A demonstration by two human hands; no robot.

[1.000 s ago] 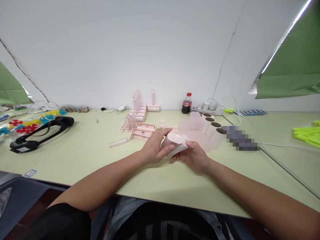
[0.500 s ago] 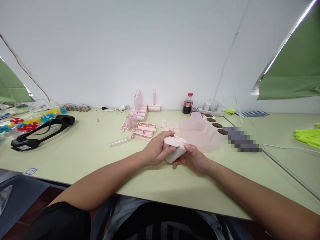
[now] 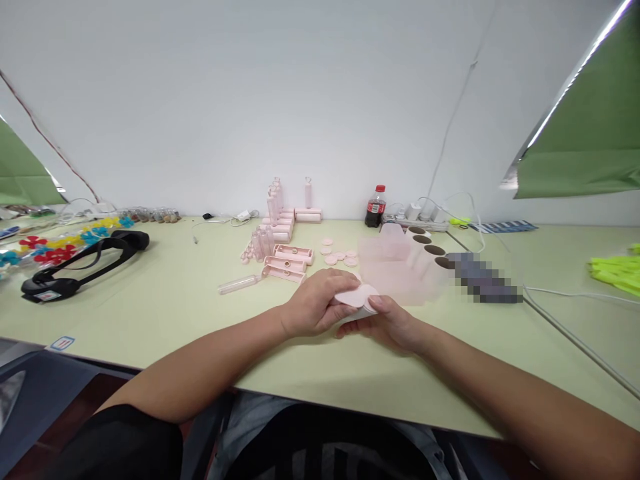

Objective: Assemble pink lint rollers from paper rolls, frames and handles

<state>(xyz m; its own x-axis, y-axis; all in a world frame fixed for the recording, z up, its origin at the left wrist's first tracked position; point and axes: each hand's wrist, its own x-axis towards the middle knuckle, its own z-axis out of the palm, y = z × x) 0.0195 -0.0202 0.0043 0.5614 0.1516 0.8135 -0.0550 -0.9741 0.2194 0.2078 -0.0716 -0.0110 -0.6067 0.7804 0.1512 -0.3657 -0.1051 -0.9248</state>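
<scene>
Since half a second ago I've tipped the pink case (image 3: 356,298) flatter, just right of frame centre. Left hand (image 3: 313,308) wraps it; right hand (image 3: 387,320) pinches its end. I judge I'm pressing it shut; next needs firm, even squeeze.

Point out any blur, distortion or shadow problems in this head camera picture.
Head view: a pixelated patch masks something on the table; wide-angle bending curves the table edge; even, soft light with faint shadows under both hands; the pink case between left hand and right hand looks pale.
</scene>
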